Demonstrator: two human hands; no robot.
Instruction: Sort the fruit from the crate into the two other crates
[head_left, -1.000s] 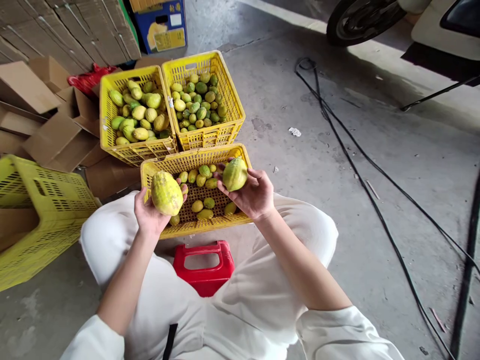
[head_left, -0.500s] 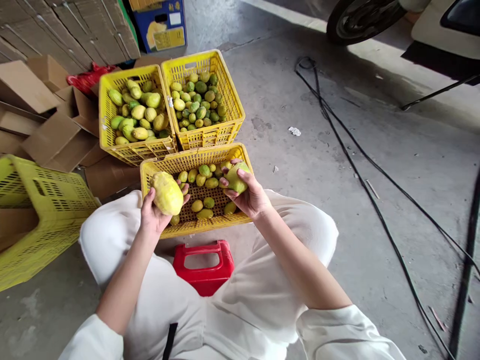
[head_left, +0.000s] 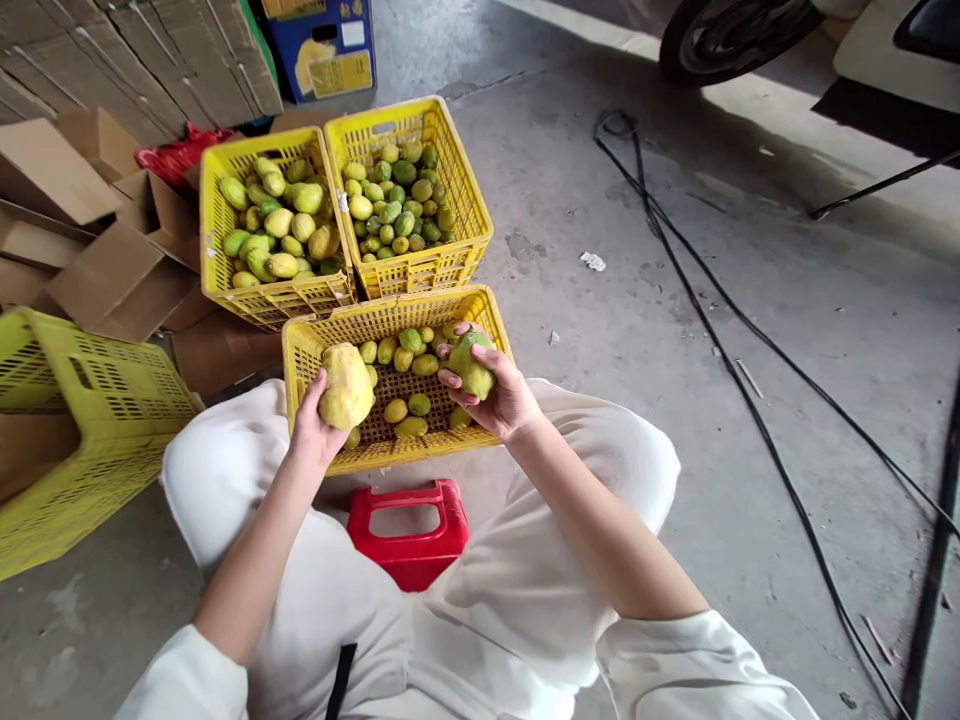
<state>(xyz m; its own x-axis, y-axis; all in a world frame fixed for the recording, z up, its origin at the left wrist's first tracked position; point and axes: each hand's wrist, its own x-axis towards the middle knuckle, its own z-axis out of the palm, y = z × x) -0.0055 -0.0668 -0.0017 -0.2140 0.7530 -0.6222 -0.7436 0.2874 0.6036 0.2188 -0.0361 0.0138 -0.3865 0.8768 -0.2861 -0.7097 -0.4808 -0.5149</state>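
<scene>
My left hand (head_left: 315,430) grips a large yellow fruit (head_left: 346,385) over the left side of the near yellow crate (head_left: 322,335). A greener fruit (head_left: 471,364) sits in my right hand (head_left: 499,395), fingers wrapped round it, above the crate's right side. Several small yellow and green fruits lie on the crate's floor between my hands. Beyond it stand two more yellow crates: the left crate (head_left: 210,215) with bigger fruits, the right crate (head_left: 457,165) with smaller ones.
I sit on a red stool (head_left: 409,525), knees either side of the near crate. A tipped yellow crate (head_left: 67,420) lies at left among cardboard boxes (head_left: 90,230). Black cables (head_left: 720,310) cross the concrete floor at right. A vehicle wheel (head_left: 731,30) is at the top right.
Both hands have sunk lower toward the near crate. The left hand turned its yellow fruit more upright; the right hand rolled its fruit down into the fingers.
</scene>
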